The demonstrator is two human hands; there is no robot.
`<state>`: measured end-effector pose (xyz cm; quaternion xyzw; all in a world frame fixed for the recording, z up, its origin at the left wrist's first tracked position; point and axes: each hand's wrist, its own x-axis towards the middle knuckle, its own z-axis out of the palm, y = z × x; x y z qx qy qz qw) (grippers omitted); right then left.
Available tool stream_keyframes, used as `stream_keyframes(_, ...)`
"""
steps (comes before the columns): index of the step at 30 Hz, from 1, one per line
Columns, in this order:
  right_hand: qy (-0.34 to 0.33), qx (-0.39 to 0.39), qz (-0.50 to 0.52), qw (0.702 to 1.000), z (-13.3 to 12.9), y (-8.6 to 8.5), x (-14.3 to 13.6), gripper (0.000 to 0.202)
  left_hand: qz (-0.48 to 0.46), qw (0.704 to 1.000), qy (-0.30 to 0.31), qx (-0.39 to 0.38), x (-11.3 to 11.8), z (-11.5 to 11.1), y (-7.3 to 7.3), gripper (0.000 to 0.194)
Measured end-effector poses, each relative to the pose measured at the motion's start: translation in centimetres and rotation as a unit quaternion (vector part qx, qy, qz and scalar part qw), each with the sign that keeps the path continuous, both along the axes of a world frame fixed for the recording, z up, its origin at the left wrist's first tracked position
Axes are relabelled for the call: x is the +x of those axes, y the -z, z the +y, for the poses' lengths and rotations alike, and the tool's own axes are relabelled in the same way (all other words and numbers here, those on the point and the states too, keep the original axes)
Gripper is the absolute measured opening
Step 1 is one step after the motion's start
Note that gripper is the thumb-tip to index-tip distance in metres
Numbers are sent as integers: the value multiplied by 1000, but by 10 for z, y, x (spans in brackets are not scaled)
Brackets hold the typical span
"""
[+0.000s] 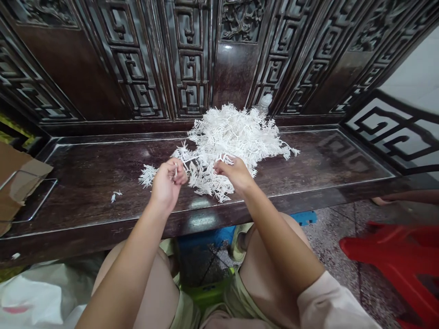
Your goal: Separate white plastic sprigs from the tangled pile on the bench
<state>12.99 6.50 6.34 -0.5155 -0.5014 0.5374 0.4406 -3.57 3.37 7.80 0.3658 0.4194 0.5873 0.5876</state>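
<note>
A heap of white branching sprigs with spiky tips, plastic-looking, lies on the dark wooden bench seat. My left hand is closed left of the heap, its fingers pinching a thin white stem. Just beyond that wrist a spiky white tuft shows; whether it belongs to the pinched stem I cannot tell. My right hand reaches into the heap's near side, thumb and fingers curled together on a white sprig. Other strands partly hide those fingertips.
A clear bottle with a white cap stands behind the heap against the carved backrest. Small white scraps lie on the left of the bench. Cardboard and a wire frame sit further left. A red stool stands at right.
</note>
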Motion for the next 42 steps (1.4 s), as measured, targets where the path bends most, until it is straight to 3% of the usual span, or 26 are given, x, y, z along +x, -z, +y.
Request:
stream_keyframes(5, -59, 13, -9, 998, -6, 6, -11, 12, -90, 984, 67, -136, 5, 3, 19, 11)
stream_keyframes(12, -74, 0, -43, 996, -7, 13, -10, 10, -96, 967, 39, -233, 14, 6, 27, 14)
stream_keyframes(15, -89, 40, -89, 991, -7, 13, -8, 8, 13, 978, 48, -205, 19, 7, 35, 24)
stream_keyframes(18, -94, 73, -115, 986, -5, 16, -6, 9, 164, 978, 67, -109, 23, 5, 41, 30)
stream_keyframes(24, -92, 58, -63, 992, -2, 22, -7, 11, 351, 931, 102, 10, 20, 1, 37, 28)
stream_keyframes(28, -105, -5, -40, 994, -5, 19, -8, 18, 375, 921, 104, 13, 21, 1, 35, 25)
stream_keyframes(32, -115, -50, -42, 991, -7, 14, -6, 27, 360, 930, 81, 2, 24, 0, 35, 23)
stream_keyframes(37, -106, -40, -55, 992, -10, 13, -8, 22, 317, 947, 53, 8, 27, -1, 36, 23)
stream_keyframes(42, -46, 15, -201, 978, -15, 15, -17, 22, 298, 954, 35, -13, 32, 2, 43, 22)
